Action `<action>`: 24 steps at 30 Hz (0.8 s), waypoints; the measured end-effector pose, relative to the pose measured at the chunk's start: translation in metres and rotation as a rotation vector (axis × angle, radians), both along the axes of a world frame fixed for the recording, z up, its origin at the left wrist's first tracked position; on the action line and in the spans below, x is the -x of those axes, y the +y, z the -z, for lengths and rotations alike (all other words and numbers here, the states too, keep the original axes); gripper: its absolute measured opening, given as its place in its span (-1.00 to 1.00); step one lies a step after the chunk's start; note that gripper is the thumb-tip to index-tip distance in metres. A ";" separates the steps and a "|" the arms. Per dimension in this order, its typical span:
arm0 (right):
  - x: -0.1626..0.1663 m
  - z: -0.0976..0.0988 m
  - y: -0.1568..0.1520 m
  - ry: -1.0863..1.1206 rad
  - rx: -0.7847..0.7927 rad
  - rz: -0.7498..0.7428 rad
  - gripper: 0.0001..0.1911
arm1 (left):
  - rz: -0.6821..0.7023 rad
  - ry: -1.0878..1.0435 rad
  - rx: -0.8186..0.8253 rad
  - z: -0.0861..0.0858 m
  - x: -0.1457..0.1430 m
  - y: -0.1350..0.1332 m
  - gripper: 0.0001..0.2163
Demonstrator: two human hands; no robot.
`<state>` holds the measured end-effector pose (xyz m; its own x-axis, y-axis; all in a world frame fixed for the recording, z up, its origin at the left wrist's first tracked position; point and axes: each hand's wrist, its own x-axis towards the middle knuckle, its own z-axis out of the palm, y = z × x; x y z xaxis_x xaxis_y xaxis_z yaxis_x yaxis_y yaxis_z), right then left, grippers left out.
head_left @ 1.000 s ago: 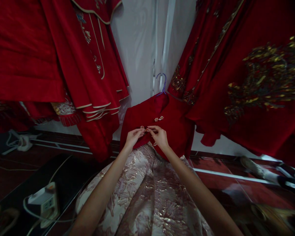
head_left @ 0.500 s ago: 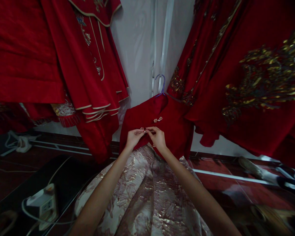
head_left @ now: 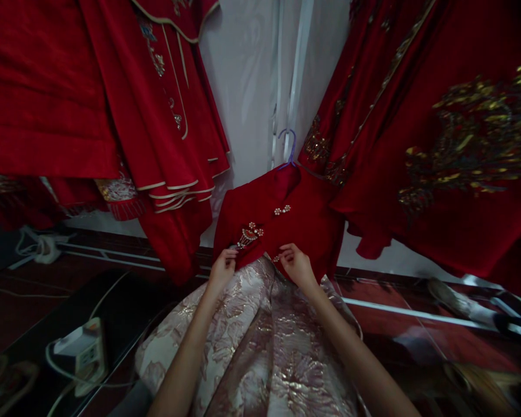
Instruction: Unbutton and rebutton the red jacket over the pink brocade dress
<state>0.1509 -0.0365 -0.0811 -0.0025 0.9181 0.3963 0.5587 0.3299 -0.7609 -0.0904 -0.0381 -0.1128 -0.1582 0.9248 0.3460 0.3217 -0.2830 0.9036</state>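
A small red jacket [head_left: 304, 223] hangs on a purple hanger [head_left: 288, 148] over a pale brocade skirt [head_left: 260, 347]. A pearl clasp [head_left: 282, 209] sits near its collar and a beaded ornament with a fan-shaped tassel [head_left: 248, 235] lies on its front. My left hand [head_left: 222, 269] pinches the jacket's lower hem just below the ornament. My right hand [head_left: 297, 264] has its fingers closed on the hem beside a lower pearl clasp [head_left: 277, 258].
Red embroidered robes hang at the left [head_left: 91, 98] and right [head_left: 438, 133] against a white wall [head_left: 252, 87]. A white power strip [head_left: 82, 353] with cords lies on the dark floor at the lower left. Shoes [head_left: 451, 298] lie at the right.
Both hands dropped from the middle ornament to the jacket's lower hem and moved apart. The beaded ornament now shows uncovered on the jacket front.
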 end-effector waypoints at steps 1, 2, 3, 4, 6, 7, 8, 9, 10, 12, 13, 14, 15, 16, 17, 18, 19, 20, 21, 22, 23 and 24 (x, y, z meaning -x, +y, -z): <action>0.000 0.008 -0.001 -0.055 -0.002 0.030 -0.74 | 0.008 0.022 0.016 0.003 -0.001 -0.006 -0.81; 0.000 0.015 -0.001 -0.107 -0.008 0.054 -0.70 | 0.014 0.065 0.028 0.002 -0.004 -0.012 -0.78; 0.002 0.020 0.001 -0.148 -0.017 0.068 -0.68 | 0.010 0.118 0.036 0.000 -0.009 -0.016 -0.74; 0.004 0.024 0.003 -0.177 -0.026 0.071 -0.69 | -0.005 0.176 0.039 -0.005 -0.013 -0.019 -0.72; 0.007 0.028 0.008 -0.196 -0.048 0.062 -0.76 | -0.046 0.290 0.018 -0.018 -0.023 -0.021 -0.71; 0.007 0.029 0.010 -0.191 -0.060 0.056 -0.78 | -0.072 0.343 -0.010 -0.025 -0.026 -0.021 -0.71; 0.007 0.029 0.011 -0.179 -0.071 0.047 -0.79 | -0.090 0.392 -0.047 -0.031 -0.029 -0.019 -0.71; 0.005 0.029 0.011 -0.158 -0.079 0.033 -0.79 | -0.097 0.435 -0.087 -0.035 -0.032 -0.016 -0.69; 0.003 0.029 0.010 -0.129 -0.081 0.016 -0.78 | -0.094 0.467 -0.121 -0.038 -0.033 -0.013 -0.68; -0.002 0.028 0.006 -0.045 -0.063 -0.025 -0.77 | -0.065 0.486 -0.154 -0.038 -0.035 -0.007 -0.71; -0.004 0.028 0.004 0.004 -0.043 -0.043 -0.75 | -0.051 0.469 -0.151 -0.035 -0.036 -0.004 -0.75; -0.006 0.026 0.001 0.054 -0.017 -0.058 -0.74 | -0.039 0.433 -0.138 -0.031 -0.037 -0.002 -0.79; -0.007 0.024 -0.001 0.103 0.015 -0.074 -0.72 | -0.028 0.380 -0.122 -0.027 -0.038 -0.001 -0.81; -0.007 0.022 -0.003 0.154 0.049 -0.091 -0.69 | -0.021 0.316 -0.105 -0.023 -0.039 0.000 -0.82; -0.005 0.018 -0.005 0.206 0.079 -0.113 -0.67 | -0.014 0.251 -0.088 -0.019 -0.040 0.001 -0.82; -0.001 0.013 -0.007 0.256 0.100 -0.140 -0.66 | -0.007 0.191 -0.068 -0.016 -0.041 0.001 -0.82; 0.005 0.007 -0.009 0.298 0.109 -0.166 -0.65 | 0.002 0.137 -0.046 -0.013 -0.042 0.001 -0.82; 0.011 0.001 -0.010 0.328 0.109 -0.191 -0.65 | 0.012 0.087 -0.022 -0.012 -0.043 0.001 -0.82; 0.019 -0.005 -0.011 0.336 0.095 -0.207 -0.66 | 0.024 0.037 0.002 -0.011 -0.044 0.001 -0.83; 0.026 -0.010 -0.011 0.324 0.079 -0.212 -0.69 | 0.039 -0.017 0.024 -0.010 -0.044 0.001 -0.83; 0.034 -0.015 -0.011 0.300 0.067 -0.210 -0.71 | 0.055 -0.076 0.038 -0.010 -0.044 0.001 -0.83; 0.040 -0.019 -0.011 0.273 0.063 -0.200 -0.75 | 0.065 -0.134 0.042 -0.009 -0.044 0.000 -0.83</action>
<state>0.1106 -0.0472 -0.0624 -0.0868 0.9327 0.3501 0.2610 0.3604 -0.8955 -0.0463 -0.0377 -0.1037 -0.1397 0.9478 0.2865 0.1796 -0.2603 0.9487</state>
